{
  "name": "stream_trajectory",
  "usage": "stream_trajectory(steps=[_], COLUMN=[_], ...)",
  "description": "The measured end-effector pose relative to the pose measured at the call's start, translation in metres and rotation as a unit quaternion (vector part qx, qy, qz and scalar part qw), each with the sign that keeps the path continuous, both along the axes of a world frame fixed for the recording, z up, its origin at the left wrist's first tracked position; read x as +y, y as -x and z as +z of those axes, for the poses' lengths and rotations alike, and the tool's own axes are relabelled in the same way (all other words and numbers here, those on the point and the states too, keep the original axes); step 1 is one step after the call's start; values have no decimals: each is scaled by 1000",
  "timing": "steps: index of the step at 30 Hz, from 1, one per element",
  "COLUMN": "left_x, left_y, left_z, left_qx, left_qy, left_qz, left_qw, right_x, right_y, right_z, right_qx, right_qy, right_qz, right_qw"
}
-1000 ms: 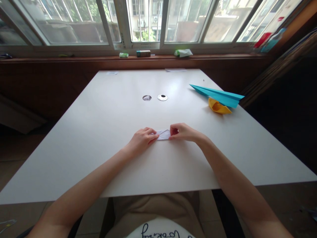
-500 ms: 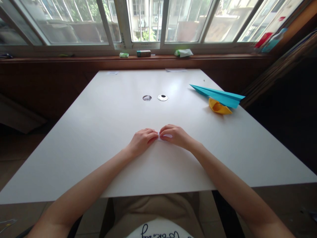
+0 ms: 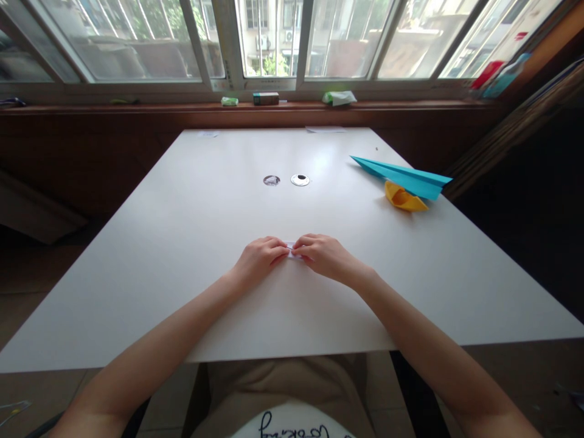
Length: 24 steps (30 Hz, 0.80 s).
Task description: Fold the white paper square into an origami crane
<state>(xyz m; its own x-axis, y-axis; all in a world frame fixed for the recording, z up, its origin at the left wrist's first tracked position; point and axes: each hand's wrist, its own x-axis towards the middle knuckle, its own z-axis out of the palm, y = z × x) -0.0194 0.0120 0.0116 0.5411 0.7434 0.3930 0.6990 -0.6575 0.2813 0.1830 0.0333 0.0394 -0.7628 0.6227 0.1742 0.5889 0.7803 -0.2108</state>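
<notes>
While the left hand (image 3: 261,258) and right hand (image 3: 326,257) pinch the small white folded paper (image 3: 295,256), they hide both its ends.

We look from head height above the near edge of the desk (image 3: 150,261), facing forward and down: our lap (image 3: 283,383) lies close below that edge, the windows (image 3: 340,39) stand well beyond the desk.

Upside-down black lettering (image 3: 296,433) on white shirt (image 3: 292,413): "ooking", partly cut off.
</notes>
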Motion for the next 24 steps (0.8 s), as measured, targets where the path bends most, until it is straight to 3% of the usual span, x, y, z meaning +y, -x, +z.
stream_trajectory(steps=[8, 12, 17, 24], left_x=[-8, -6, 1, 1], left_y=[2, -2, -10, -17], left_z=[6, 5, 9, 9], left_qx=[74, -10, -78, -45], left_qy=[-10, 72, 202, 183], left_qz=[11, 54, 147, 181], left_qw=[997, 996, 965, 965], right_x=[-5, -7, -8, -10], right_y=[-1, 0, 1, 3], right_z=[3, 5, 4, 6], right_qx=[-18, -25, -25, -29], right_qy=[20, 26, 24, 25], right_qz=[-12, -14, -15, -24], right_qw=[1000, 999, 999, 999])
